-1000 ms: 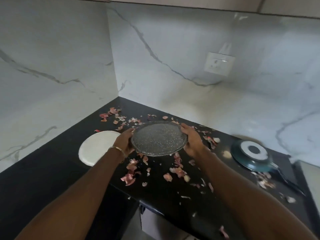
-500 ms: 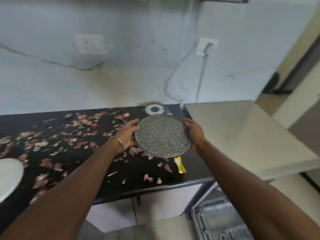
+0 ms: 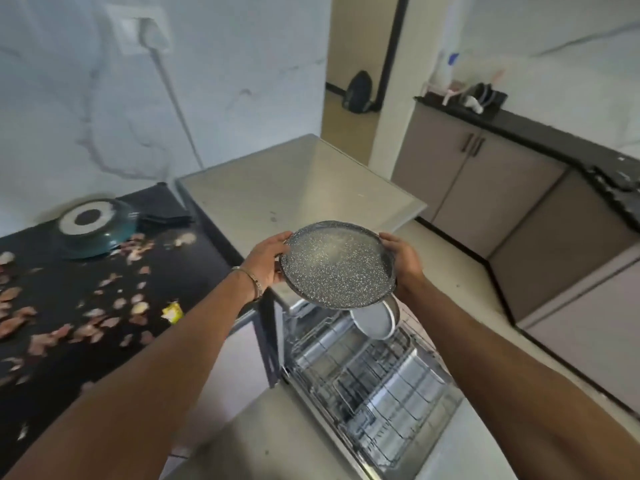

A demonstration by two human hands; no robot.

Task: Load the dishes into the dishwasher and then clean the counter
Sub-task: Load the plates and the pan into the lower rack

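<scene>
A speckled grey plate is gripped at its opposite edges by both hands: the left hand is curled round the left rim with the thumb lying over the top edge, and the right hand is wrapped round the right rim in the same manner. A metal bangle is worn on the left wrist. The plate is held level in the air, face up, above the open dishwasher, with no contact made with any surface. Directly beneath its right edge, a round steel dish is seen standing tilted in the wire rack of the dishwasher; the rest of the rack is seen as bare wire prongs. Behind the plate, a pale steel-topped unit is set against the marble wall. To the left, the black counter is strewn with onion peels, and a yellow scrap lies near its front edge. An upturned teal pan rests at the back of that counter, with a folded dark cloth just beside it. A wall socket with a cable plugged in is mounted above. On the far right, grey cabinets under a second black worktop are visible.
</scene>
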